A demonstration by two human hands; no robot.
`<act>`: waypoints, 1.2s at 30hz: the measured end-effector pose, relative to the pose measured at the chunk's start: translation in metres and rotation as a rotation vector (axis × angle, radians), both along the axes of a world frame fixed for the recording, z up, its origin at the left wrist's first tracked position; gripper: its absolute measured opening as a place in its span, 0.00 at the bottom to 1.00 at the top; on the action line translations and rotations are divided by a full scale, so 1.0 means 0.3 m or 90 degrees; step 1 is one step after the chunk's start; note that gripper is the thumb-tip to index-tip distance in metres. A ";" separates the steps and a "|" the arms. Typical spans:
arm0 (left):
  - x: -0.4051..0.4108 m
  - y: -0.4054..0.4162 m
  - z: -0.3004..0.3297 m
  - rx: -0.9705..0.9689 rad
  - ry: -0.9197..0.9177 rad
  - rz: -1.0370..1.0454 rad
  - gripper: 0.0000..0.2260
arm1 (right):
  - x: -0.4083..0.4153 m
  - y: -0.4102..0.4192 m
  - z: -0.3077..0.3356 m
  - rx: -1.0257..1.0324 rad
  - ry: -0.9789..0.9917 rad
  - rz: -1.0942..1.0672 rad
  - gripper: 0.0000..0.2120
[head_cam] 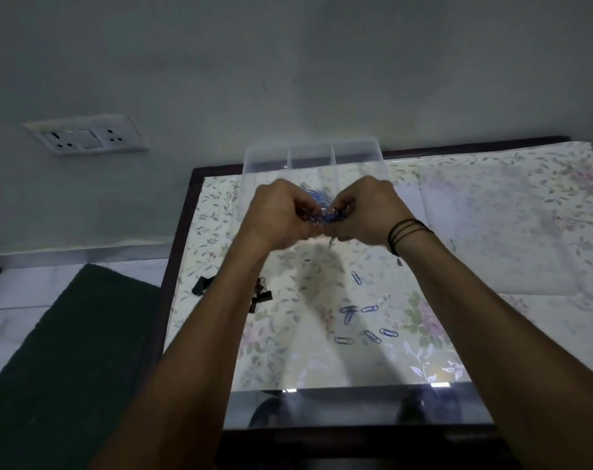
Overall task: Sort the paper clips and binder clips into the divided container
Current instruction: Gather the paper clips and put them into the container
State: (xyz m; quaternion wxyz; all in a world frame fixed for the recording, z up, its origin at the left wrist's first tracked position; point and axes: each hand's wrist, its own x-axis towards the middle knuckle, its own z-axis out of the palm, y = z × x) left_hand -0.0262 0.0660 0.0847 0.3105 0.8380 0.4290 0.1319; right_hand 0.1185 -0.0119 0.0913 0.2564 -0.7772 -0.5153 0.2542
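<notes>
Both hands, left (281, 212) and right (366, 212), cupped together round a bunch of blue paper clips (322, 206), poised just short of the divided container (313, 157) straight ahead; binder clips (259, 298) back on the counter (491, 232), nearer the left.

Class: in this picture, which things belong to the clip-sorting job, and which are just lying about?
Belong: divided container; bunch of blue paper clips held by left hand and right hand; loose paper clips; black binder clips.

Lying about: wall socket; green mat.

Dim pale wall (288, 62), floral-covered table (491, 232)
</notes>
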 end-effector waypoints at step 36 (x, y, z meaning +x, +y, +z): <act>0.036 -0.066 -0.076 0.069 -0.063 0.068 0.07 | 0.003 -0.037 -0.060 0.067 -0.078 -0.088 0.12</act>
